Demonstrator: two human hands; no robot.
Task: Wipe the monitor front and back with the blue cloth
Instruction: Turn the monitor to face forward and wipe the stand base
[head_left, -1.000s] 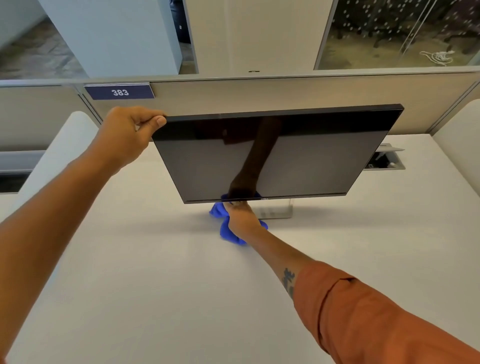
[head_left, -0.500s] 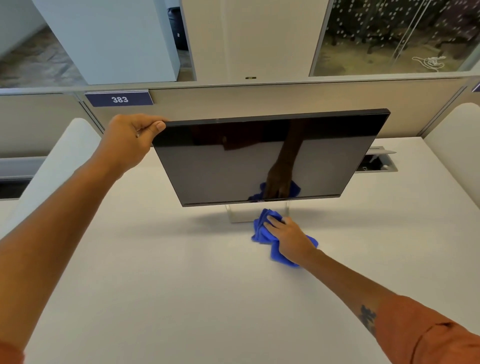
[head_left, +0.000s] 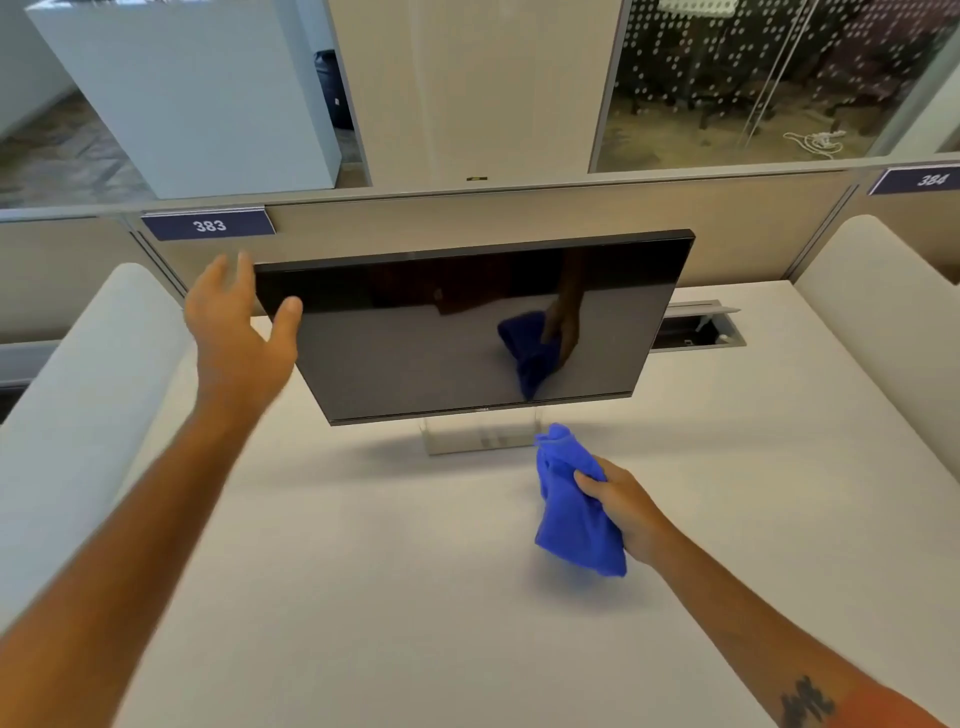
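monitor (head_left: 467, 332) landscape, screen tilted downward toward viewer

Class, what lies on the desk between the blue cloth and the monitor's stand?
Nothing: in the head view, only bare white desk separates the blue cloth from the stand.

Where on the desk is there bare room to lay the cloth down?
Bare desk spreads between both forearms, near of the monitor. Another patch lies right of the blue cloth, toward the cable hatch. It is crowded under the tilted screen around the stand base, and at its upper left corner by the left hand.
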